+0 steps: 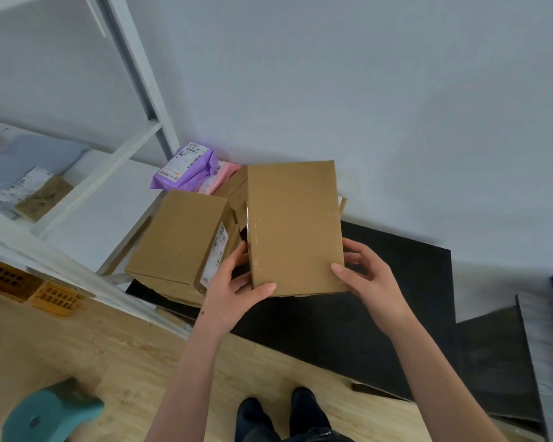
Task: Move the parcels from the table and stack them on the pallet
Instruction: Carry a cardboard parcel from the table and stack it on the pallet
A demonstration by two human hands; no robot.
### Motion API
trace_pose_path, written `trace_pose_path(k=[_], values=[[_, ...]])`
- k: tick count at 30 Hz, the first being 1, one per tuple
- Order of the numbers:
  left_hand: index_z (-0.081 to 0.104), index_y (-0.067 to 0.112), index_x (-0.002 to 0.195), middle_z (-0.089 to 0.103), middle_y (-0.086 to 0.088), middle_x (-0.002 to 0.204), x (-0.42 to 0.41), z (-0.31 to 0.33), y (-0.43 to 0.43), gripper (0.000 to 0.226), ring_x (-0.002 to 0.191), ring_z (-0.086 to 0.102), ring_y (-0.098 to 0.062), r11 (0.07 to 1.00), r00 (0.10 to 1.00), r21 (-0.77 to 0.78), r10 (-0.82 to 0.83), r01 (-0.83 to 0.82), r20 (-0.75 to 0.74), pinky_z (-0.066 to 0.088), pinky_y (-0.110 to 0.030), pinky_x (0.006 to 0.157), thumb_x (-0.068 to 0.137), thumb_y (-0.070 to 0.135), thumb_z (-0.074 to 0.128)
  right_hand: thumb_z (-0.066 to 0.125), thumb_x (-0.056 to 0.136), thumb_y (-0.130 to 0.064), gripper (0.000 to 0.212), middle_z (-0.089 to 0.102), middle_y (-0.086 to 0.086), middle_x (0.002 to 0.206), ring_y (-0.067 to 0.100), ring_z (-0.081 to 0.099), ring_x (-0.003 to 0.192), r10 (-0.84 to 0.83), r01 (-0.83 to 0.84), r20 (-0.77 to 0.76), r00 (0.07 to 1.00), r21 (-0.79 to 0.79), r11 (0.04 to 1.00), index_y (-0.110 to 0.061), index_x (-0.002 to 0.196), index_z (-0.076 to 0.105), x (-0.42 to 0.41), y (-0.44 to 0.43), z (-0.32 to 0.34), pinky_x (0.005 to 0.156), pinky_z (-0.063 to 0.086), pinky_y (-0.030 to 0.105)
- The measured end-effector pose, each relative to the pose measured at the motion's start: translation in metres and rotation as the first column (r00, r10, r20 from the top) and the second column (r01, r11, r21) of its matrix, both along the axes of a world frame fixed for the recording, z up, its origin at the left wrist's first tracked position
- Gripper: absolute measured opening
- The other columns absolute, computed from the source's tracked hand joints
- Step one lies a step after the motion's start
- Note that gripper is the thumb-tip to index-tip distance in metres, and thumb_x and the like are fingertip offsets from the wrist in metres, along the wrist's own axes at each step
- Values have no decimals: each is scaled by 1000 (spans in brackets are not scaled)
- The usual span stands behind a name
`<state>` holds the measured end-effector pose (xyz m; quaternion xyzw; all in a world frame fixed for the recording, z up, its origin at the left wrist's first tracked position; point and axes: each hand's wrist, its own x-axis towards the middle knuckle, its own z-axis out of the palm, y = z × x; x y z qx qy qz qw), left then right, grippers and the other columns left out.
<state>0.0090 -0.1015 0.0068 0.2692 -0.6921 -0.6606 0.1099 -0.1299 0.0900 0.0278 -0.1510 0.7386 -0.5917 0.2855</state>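
a pale grey wall (364, 90) backs the area; light wooden floor (77, 339) in the foreground. a flat black pallet (380, 320) lies on the floor against the wall.

both hands grasp one plain brown cardboard parcel (294, 224) at its near end. left hand (233, 291): thumb laid on the top face at the near left corner, fingers curled along the left side. right hand (367, 279): thumb on the top face at the near right edge, fingers curled round the right side. the parcel lies flat between the two sets of fingers, over the far left part of the pallet. whether its underside touches the cardboard below cannot be told.

just beyond the left hand's fingers a second cardboard parcel (179, 237) sits on the pallet, tilted, with a white label on the side nearest those fingers. past it, at the wall, lie a purple mailer bag (186, 169) and a pink mailer bag (221, 177), touching each other.

well to the left of the left fingers stands a white metal rack (134, 145); its shelf holds a grey-blue bag (35, 154) and a brown padded envelope (43, 197). orange crates (55, 298) sit beneath it. a teal stool (51, 413) stands at the near left. dark shoes (304, 406) are seen below the wrists.
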Motion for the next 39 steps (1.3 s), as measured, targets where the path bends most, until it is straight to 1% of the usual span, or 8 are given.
trace_pose_path(k=[3,7,11,24,29,32,36,39], values=[[39,26,140,49,14,133,-10,3,4,82,115,56,-12,1000,1000,22,-16,17,-22,53,-15,79,70,13,80,68,69,-39,70,58,-8,118,10,60,105,-33,33,3,999,-23,999,-30,135,48,-1,12,5,83,54,29],[43,26,138,50,9,135,-25,4,13,92,119,55,-17,995,995,46,-87,90,-55,50,-32,95,57,33,87,71,67,-43,71,58,-7,122,15,59,111,-121,121,2,993,-37,992,-33,133,48,-2,28,2,94,52,40],[46,31,135,52,10,135,-35,5,22,87,119,57,-19,978,984,120,-160,169,-79,47,-45,99,56,39,83,75,71,-43,60,60,-8,122,15,60,112,-198,197,-6,980,-79,977,-38,126,53,-2,46,0,94,53,43],[47,46,125,58,14,124,-43,11,34,74,111,61,-10,913,920,121,-381,390,-89,54,-31,87,57,46,77,71,65,-52,60,62,-7,118,15,64,105,-365,369,53,930,-160,916,-39,122,58,34,82,-8,87,54,37],[46,46,126,60,15,121,-53,11,52,66,106,62,-6,865,877,145,-472,481,-94,54,-27,80,69,35,79,71,68,-45,57,64,-2,118,17,67,102,-453,462,92,887,-190,866,-36,123,59,54,107,-8,78,54,31],[48,47,123,62,15,119,-57,8,70,67,107,63,-9,822,837,160,-539,547,-97,56,-28,81,64,38,79,72,71,-41,58,64,1,120,22,66,105,-514,526,113,851,-190,829,-32,126,58,67,127,-11,82,54,34],[47,43,127,60,11,123,-64,2,98,73,108,63,-14,750,771,187,-632,635,-80,55,-33,84,60,44,76,79,60,-53,69,62,3,121,23,66,105,-603,618,137,786,-174,766,-35,124,59,86,158,-13,83,54,36],[47,42,128,59,10,123,-71,2,123,74,107,64,-13,696,716,186,-694,694,-76,55,-32,82,61,44,76,75,64,-49,61,66,-4,114,21,68,101,-668,681,134,732,-164,714,-38,121,60,98,182,-14,87,54,47]])
